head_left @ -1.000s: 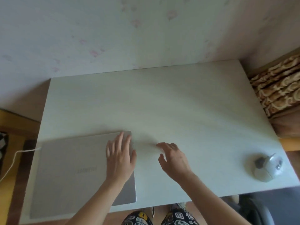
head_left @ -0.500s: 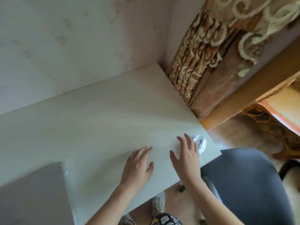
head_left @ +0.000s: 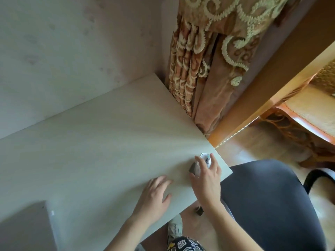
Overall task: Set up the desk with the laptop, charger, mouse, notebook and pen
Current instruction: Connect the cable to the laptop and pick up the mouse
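My right hand [head_left: 206, 180] lies over the mouse [head_left: 204, 160], fingers [head_left: 199, 161] draped across its top and side, closing on it but not clearly clamped; I judge I am only starting to take hold. My left hand [head_left: 154, 194] rests flat and open on the worktop [head_left: 99, 142], holding nothing.

The mouse sits at about 4 o'clock on the worktop, right by the corner, with the edge just beside it toward 3 o'clock. That is my worry: a loose grasp or a push outward could send it off the edge onto the floor beside the chair [head_left: 268, 196]. Dragging it inward toward 9 o'clock looks safer than lifting it here.

The closed laptop [head_left: 25, 230] lies at 7 o'clock, partly out of view near the front edge, where my left forearm could nudge it.

I can read no writing or brand on the mouse or laptop. Charger, notebook and pen are not in view.
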